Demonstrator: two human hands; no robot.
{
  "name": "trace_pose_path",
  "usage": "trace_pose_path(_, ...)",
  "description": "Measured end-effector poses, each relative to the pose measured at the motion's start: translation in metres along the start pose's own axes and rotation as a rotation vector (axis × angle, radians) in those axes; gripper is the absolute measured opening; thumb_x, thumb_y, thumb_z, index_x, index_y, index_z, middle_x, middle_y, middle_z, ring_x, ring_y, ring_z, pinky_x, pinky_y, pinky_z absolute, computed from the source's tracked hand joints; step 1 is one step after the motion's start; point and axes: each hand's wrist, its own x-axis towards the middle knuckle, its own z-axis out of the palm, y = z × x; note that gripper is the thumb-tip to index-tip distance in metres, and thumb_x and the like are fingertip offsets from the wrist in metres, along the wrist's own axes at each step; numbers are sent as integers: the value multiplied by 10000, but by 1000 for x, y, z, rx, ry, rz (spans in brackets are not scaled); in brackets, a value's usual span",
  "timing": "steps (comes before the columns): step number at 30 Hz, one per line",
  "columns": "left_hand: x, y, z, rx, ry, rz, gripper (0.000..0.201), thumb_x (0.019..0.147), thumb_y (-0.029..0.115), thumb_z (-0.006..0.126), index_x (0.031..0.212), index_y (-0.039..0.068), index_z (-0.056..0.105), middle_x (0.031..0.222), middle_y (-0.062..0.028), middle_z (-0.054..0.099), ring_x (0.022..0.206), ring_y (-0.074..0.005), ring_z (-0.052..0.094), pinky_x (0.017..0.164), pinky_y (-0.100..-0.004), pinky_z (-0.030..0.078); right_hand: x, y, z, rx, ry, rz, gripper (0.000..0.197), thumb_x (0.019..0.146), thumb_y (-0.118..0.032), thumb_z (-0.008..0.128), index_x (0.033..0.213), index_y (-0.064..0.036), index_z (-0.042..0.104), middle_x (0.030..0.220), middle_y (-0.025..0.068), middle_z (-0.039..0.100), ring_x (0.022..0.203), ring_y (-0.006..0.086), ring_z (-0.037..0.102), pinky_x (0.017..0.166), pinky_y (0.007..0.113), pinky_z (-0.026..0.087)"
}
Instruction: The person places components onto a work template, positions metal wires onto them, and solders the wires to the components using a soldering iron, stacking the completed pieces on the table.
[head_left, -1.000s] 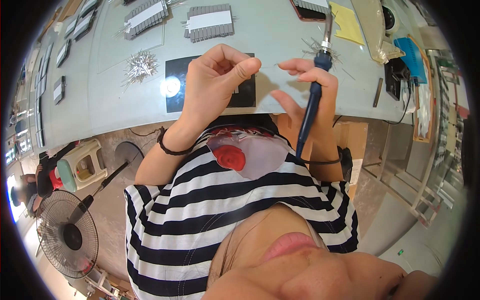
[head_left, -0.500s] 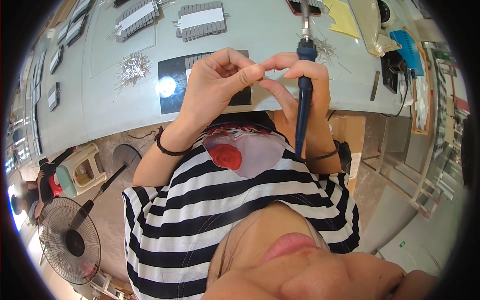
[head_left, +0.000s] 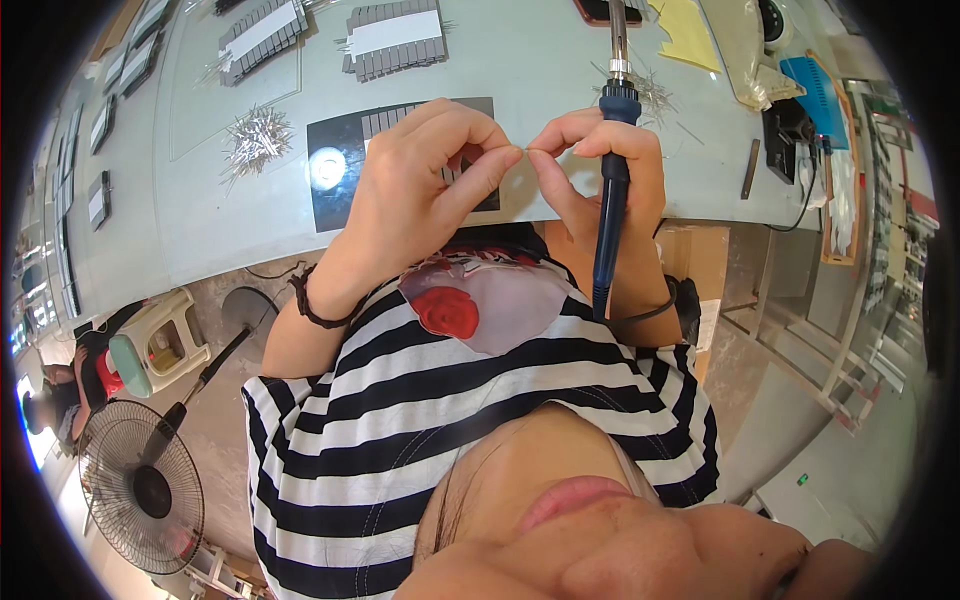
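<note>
"What are you at?"
"Close fingertip work, I'd judge: my left hand (head_left: 405, 185) and right hand (head_left: 642, 150) are each pinched, tips nearly meeting; I can't tell on what. My right also holds the smooth blue soldering iron (head_left: 613, 190)."
"Calls for?"
"Steadiness, probably."
"Around?"
"Glossy black board (head_left: 328, 205), spiky silvery wires (head_left: 258, 143), ridged grey stack (head_left: 396, 65)."

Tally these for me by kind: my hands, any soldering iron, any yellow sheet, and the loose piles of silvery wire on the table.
Left hand and right hand: 2
Soldering iron: 1
Yellow sheet: 1
Left wire pile and right wire pile: 2
Total: 6
</note>
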Motion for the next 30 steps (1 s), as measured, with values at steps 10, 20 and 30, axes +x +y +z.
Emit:
trace_pose_path(10,-4,1,5,3,50,-51,115,861,74,769,875,2,681,762,-73,631,604,-166,554,551,-285,450,-10,5,-6,-111,55,77,407,768,131,738,1045,-61,509,878,76,702,714,147,647,679,264,527)
trace_pose_path(20,4,-9,9,160,4,-153,111,828,86,789,870,21,710,807,-68,673,714,-227,596,637,-346,479,-26,20,-27,-168,158,221,374,820,97,749,1030,-63,484,887,109,705,766,162,665,737,290,544)
trace_pose_path(30,7,-25,34,675,-11,173,200,702,113,825,888,96,753,1106,21,679,1084,-256,552,829,-396,413,-41,25,-31,-216,150,157,346,852,116,728,1029,-58,487,903,135,707,782,208,669,744,306,535)
